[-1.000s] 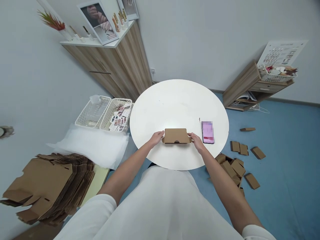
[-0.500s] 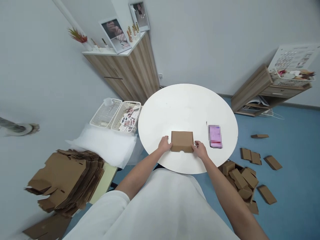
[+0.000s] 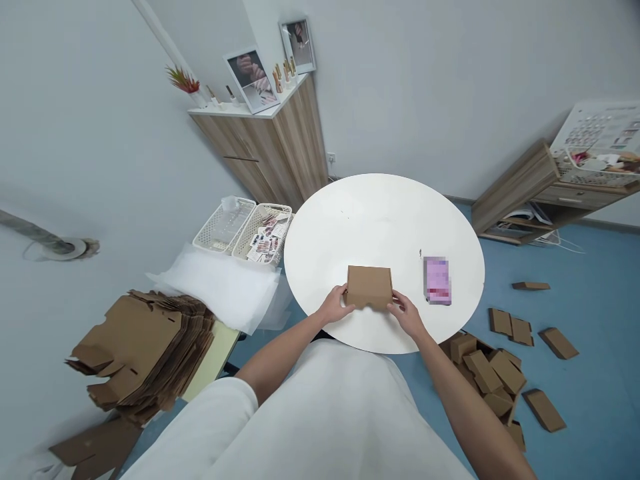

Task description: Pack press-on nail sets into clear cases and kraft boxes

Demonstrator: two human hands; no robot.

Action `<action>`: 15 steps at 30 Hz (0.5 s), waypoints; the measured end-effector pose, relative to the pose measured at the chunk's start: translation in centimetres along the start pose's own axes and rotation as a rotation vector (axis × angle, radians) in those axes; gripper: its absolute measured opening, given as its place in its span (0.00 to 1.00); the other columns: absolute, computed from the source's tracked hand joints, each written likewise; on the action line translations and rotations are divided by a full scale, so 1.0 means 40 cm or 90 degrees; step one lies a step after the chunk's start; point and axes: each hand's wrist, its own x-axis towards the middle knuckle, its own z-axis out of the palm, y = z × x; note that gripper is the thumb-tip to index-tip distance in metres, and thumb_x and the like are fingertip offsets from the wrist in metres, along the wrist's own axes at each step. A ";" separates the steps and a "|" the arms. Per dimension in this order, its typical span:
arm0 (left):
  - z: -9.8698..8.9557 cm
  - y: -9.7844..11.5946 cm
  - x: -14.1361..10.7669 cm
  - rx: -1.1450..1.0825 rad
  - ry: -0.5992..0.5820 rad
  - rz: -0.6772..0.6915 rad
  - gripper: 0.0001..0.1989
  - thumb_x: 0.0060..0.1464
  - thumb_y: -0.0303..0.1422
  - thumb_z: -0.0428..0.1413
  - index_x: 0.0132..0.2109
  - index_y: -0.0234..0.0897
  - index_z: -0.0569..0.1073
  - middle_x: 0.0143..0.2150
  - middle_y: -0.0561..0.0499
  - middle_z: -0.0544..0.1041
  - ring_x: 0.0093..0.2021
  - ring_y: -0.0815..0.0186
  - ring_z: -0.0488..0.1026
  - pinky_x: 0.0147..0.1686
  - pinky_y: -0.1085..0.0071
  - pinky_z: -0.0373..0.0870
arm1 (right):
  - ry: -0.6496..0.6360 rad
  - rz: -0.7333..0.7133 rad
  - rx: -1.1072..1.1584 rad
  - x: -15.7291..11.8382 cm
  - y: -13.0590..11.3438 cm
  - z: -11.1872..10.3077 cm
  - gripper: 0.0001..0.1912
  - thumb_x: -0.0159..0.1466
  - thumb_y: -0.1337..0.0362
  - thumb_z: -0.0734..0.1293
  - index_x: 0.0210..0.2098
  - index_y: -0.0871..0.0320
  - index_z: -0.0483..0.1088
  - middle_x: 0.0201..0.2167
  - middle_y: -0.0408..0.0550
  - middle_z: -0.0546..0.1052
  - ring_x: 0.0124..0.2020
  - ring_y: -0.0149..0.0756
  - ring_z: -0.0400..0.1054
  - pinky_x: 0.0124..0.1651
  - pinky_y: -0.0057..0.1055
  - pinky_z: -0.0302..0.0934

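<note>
A small brown cardboard box (image 3: 370, 285) with its lid down is at the near side of the round white table (image 3: 370, 220). My left hand (image 3: 337, 305) grips its left end, with the thumb on the front edge and the fingers round the side. On the right end, my right hand (image 3: 406, 313) holds it the same way, its fingertips partly hidden behind the box. To the right of the box lies a phone (image 3: 438, 280) with a blurred pink screen.
A stack of flat cardboard blanks (image 3: 135, 347) is at the left, below white foam sheets (image 3: 225, 283) and two white baskets (image 3: 265, 233). At the right, a carton of folded boxes (image 3: 485, 373) stands on the blue floor, with several boxes around it. A wooden cabinet (image 3: 285, 140) stands behind.
Both hands have closed in further round the ends of the box, and its front edge looks slightly tilted. The whole view has shifted a little.
</note>
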 end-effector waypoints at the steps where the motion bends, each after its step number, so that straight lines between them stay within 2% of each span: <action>1: -0.005 0.000 0.002 0.006 0.005 -0.004 0.34 0.42 0.38 0.58 0.57 0.41 0.57 0.44 0.46 0.67 0.44 0.60 0.65 0.43 0.64 0.63 | -0.004 -0.001 0.012 0.003 -0.012 -0.007 0.29 0.54 0.54 0.63 0.54 0.53 0.57 0.51 0.50 0.65 0.47 0.39 0.63 0.49 0.39 0.57; 3: -0.015 0.000 0.011 0.014 0.018 -0.010 0.37 0.41 0.40 0.58 0.58 0.41 0.55 0.44 0.46 0.64 0.43 0.61 0.64 0.42 0.66 0.64 | -0.012 -0.003 0.026 0.012 -0.042 -0.025 0.29 0.54 0.52 0.62 0.54 0.52 0.59 0.50 0.50 0.65 0.44 0.37 0.64 0.47 0.37 0.58; 5: -0.027 0.003 0.029 0.020 0.024 -0.026 0.35 0.45 0.41 0.55 0.59 0.40 0.52 0.44 0.46 0.62 0.40 0.64 0.65 0.40 0.67 0.65 | -0.010 0.012 0.028 0.024 -0.074 -0.043 0.29 0.54 0.50 0.62 0.53 0.51 0.60 0.49 0.49 0.66 0.44 0.38 0.63 0.47 0.37 0.58; 9: -0.045 0.019 0.071 0.085 -0.004 -0.080 0.21 0.55 0.38 0.45 0.54 0.35 0.59 0.38 0.47 0.62 0.34 0.66 0.64 0.37 0.67 0.65 | -0.027 0.060 0.009 0.050 -0.122 -0.061 0.27 0.56 0.47 0.58 0.51 0.51 0.63 0.49 0.48 0.67 0.49 0.40 0.61 0.50 0.37 0.54; 12: -0.049 0.030 0.089 0.136 -0.002 -0.107 0.19 0.55 0.36 0.44 0.52 0.34 0.61 0.37 0.46 0.62 0.34 0.65 0.64 0.37 0.67 0.64 | -0.033 0.033 -0.016 0.063 -0.141 -0.058 0.25 0.57 0.46 0.56 0.44 0.54 0.69 0.52 0.48 0.66 0.53 0.41 0.57 0.53 0.36 0.50; 15: -0.049 0.035 0.093 0.163 0.038 -0.114 0.21 0.54 0.35 0.46 0.54 0.34 0.59 0.40 0.45 0.62 0.35 0.65 0.65 0.38 0.67 0.64 | -0.021 0.030 -0.042 0.069 -0.152 -0.053 0.25 0.56 0.45 0.55 0.36 0.56 0.72 0.49 0.48 0.68 0.51 0.43 0.59 0.51 0.36 0.52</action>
